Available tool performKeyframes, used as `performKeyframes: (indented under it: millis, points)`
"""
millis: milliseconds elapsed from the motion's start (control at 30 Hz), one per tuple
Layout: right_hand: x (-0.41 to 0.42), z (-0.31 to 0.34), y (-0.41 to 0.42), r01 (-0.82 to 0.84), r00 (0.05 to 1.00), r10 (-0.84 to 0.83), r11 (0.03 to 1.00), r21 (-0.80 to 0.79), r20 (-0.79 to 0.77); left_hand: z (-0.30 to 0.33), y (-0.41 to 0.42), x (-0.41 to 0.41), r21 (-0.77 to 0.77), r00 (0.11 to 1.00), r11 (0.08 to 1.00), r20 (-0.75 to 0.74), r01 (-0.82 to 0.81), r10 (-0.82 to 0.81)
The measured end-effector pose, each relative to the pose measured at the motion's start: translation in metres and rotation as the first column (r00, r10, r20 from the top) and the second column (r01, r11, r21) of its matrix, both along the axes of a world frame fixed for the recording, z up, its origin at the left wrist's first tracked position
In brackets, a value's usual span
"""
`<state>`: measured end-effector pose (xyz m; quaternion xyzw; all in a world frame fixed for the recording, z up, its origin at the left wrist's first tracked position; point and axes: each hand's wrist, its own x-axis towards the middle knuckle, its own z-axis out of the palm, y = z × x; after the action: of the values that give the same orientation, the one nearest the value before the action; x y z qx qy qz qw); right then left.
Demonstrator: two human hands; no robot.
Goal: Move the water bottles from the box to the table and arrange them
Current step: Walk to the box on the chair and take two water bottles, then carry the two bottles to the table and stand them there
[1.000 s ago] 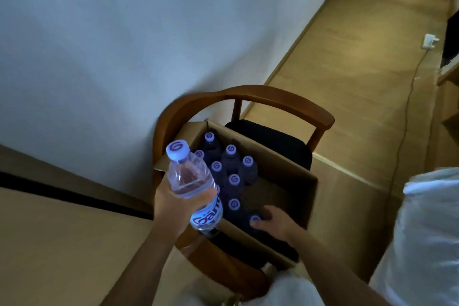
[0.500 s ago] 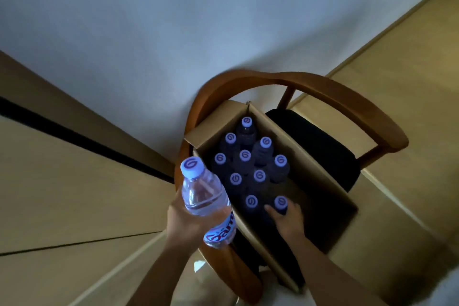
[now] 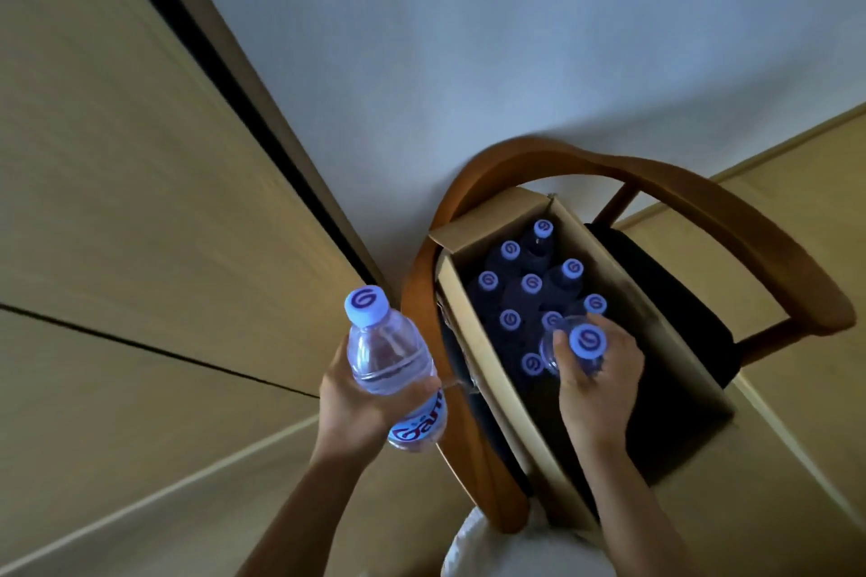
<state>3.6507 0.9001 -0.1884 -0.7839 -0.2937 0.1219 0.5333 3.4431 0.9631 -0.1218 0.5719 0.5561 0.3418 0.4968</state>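
Observation:
An open cardboard box (image 3: pixel 508 394) stands on a chair and holds several water bottles (image 3: pixel 531 283) with pale blue caps, upright in the dark. My left hand (image 3: pixel 349 408) grips a clear water bottle (image 3: pixel 391 363) by its middle, left of the box and outside it. My right hand (image 3: pixel 597 389) is over the box's near part, fingers curled round the neck of a second bottle (image 3: pixel 586 341), whose cap stands above the others. The bodies of the bottles in the box are hard to make out.
The box sits on a round-backed wooden chair (image 3: pixel 731 220) with a dark seat, pushed against a white wall (image 3: pixel 468 38). A light wooden surface (image 3: pixel 117 225) with dark seams fills the left. Wooden floor (image 3: pixel 796 389) lies to the right.
My right hand has closed round a bottle in the box and lifted it a little. The view has swung left and down; the left hand still holds its bottle.

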Motion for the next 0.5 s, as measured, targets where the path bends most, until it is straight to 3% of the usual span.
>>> performKeyframes:
  millis: [167,267,367,500]
  points:
    - [-0.078,0.055,0.011,-0.154,0.988,0.157,0.948,0.279,0.012,0.019,-0.019,-0.071,0.020,0.990,0.992,0.064,-0.124,0.123]
    - [-0.147,0.088,0.012,-0.354,0.935,0.345,0.880,0.317,0.084,0.037,-0.041,-0.134,0.055,0.977,0.980,0.100,-0.194,0.188]
    - [-0.224,0.113,0.012,-0.530,0.842,0.534,0.789,0.311,0.079,0.055,-0.064,-0.200,0.097,0.957,0.956,0.122,-0.276,0.264]
    - [-0.329,0.133,0.009,-0.748,0.645,0.762,0.611,0.260,0.064,0.076,-0.099,-0.294,0.159,0.899,0.885,0.126,-0.437,0.420]
